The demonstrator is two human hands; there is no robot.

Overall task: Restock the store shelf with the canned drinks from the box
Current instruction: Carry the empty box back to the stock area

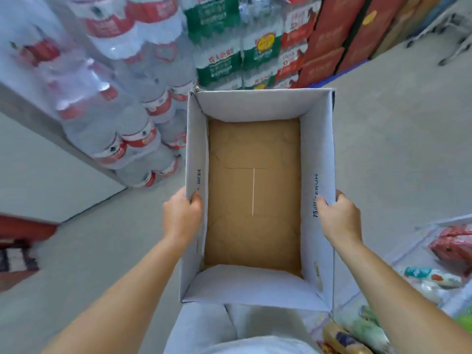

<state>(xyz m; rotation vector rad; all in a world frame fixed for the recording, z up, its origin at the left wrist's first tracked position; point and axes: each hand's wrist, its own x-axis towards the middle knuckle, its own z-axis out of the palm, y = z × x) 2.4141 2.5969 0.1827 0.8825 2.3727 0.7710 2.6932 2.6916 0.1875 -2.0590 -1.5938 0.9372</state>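
An open cardboard box (316,139) with white walls and a brown bottom is held in front of me above the floor. No cans are inside it; only the bare bottom shows. My left hand (181,216) grips the left wall near its top edge, fingers curled over the rim. My right hand (338,217) grips the right wall the same way. No canned drinks or shelf slots for cans are in view.
Shrink-wrapped packs of water bottles (122,103) are stacked at the left. Green and red drink cartons (255,47) stand behind the box. Packaged goods (449,256) lie on a low shelf at the right. Grey floor (396,136) spreads around.
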